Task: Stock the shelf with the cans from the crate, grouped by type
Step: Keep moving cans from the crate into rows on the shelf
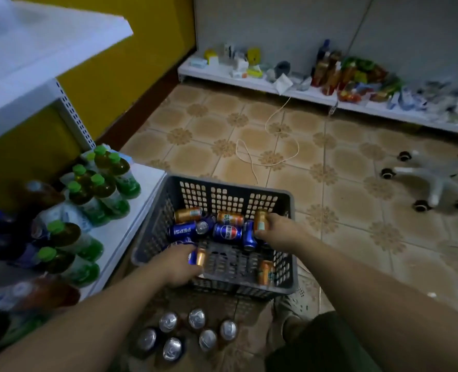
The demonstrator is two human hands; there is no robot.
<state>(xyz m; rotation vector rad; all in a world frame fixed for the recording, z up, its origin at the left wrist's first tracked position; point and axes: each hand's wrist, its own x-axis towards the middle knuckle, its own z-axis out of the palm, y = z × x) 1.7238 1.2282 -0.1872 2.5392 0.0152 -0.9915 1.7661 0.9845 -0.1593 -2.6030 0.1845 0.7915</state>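
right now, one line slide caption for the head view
Both hands reach into the grey plastic crate: right hand grips an orange can, left hand holds cans.

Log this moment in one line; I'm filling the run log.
left hand: grips orange can | right hand: grips orange can | grey plastic crate: cans remain

The tiled floor (351, 167) in front of me carries the grey crate (152, 237), a cluster of upright cans (197, 318) just nearer me than the crate, a loose pale cable (276, 114) and a white chair base (434, 175) on castors. On my left, the white shelf (125, 224) holds green-capped bottles (101, 189). A low shelf (262, 84) along the far wall bears assorted goods.
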